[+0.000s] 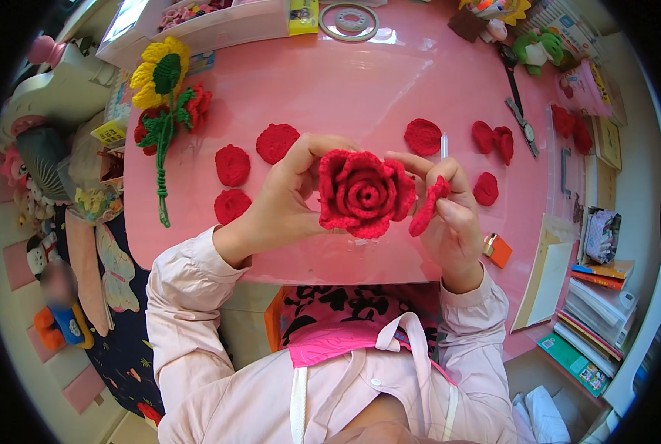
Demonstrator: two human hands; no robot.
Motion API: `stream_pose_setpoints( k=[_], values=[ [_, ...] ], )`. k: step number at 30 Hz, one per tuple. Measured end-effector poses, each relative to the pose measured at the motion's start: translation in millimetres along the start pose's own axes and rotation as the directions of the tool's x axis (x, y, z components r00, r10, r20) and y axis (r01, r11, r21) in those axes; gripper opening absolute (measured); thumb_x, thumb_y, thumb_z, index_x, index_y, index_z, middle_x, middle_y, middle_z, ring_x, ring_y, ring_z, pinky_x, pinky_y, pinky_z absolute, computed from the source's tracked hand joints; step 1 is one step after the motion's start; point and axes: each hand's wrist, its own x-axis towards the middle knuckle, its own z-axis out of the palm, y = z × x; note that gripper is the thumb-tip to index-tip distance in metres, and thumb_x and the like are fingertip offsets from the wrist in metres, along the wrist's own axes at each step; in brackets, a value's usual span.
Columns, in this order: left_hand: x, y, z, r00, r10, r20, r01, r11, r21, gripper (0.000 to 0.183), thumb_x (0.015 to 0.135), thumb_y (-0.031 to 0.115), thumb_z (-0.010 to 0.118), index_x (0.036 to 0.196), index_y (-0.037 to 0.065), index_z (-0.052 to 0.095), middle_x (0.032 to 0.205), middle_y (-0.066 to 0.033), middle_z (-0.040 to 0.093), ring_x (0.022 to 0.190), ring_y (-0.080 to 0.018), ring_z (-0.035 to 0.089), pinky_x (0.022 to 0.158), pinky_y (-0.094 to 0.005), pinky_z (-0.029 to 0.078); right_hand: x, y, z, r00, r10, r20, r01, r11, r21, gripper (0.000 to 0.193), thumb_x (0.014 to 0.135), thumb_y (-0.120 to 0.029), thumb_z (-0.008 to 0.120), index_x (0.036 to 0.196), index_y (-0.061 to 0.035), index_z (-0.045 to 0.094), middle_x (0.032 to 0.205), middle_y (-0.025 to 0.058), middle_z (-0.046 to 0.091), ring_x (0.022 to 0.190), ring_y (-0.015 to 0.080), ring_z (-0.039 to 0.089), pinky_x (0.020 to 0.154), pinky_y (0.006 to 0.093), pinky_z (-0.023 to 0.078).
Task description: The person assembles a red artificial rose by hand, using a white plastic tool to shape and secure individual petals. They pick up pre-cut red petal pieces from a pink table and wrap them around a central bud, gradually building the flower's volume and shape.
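Note:
A red crocheted rose with layered petals faces up over the near part of the pink table. My left hand is closed around its left side and underneath, where the fingers are partly hidden. In my right hand a single red crocheted petal is pinched between thumb and fingers, close to the rose's right edge. The right forefinger reaches behind the rose; whether it touches is hidden. Loose petals lie to the left, among them a round petal, and to the right, among them another petal.
Crocheted flowers on green stems, with a yellow sunflower, lie at the left. An orange lighter rests right of my hand. A wristwatch and a green plush toy are farther right. A white organizer box stands at the back.

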Motion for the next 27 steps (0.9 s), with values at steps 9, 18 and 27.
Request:
stream_pose_setpoints(
  k=[9, 18, 27],
  values=[
    [1, 11, 4, 1.0, 0.009, 0.006, -0.008, 0.996, -0.088, 0.081, 0.063, 0.003, 0.082, 0.131, 0.008, 0.037, 0.135, -0.01, 0.037, 0.121, -0.0208, 0.046, 0.099, -0.0357, 0.044, 1, -2, 3, 0.999, 0.049, -0.004, -0.048, 0.985, 0.169, 0.015, 0.089, -0.013, 0.046, 0.102, -0.0064, 0.043, 0.143, 0.0243, 0.025, 0.129, 0.0292, 0.037, 0.102, 0.0395, 0.038],
    [7, 19, 1, 0.999, 0.034, 0.015, -0.03, 0.974, -0.226, 0.063, 0.078, -0.003, 0.066, 0.134, 0.004, 0.038, 0.142, -0.0137, 0.03, 0.125, -0.023, 0.043, 0.1, -0.037, 0.043, 2, -8, 1, 0.997, 0.049, 0.063, -0.07, 0.913, 0.402, 0.018, 0.091, -0.014, 0.041, 0.107, -0.0091, 0.046, 0.147, 0.0205, 0.021, 0.133, 0.031, 0.032, 0.104, 0.049, 0.033],
    [5, 13, -3, 0.999, -0.036, 0.019, 0.038, 0.993, -0.11, 0.046, 0.089, -0.002, 0.048, 0.134, 0.002, 0.04, 0.145, -0.0142, 0.027, 0.126, -0.0253, 0.042, 0.103, -0.039, 0.037, 3, -4, -4, 0.995, 0.057, 0.078, -0.086, 0.892, 0.444, 0.023, 0.093, -0.013, 0.038, 0.113, -0.01, 0.048, 0.148, 0.0184, 0.022, 0.133, 0.029, 0.032, 0.104, 0.0481, 0.033]
  ],
)
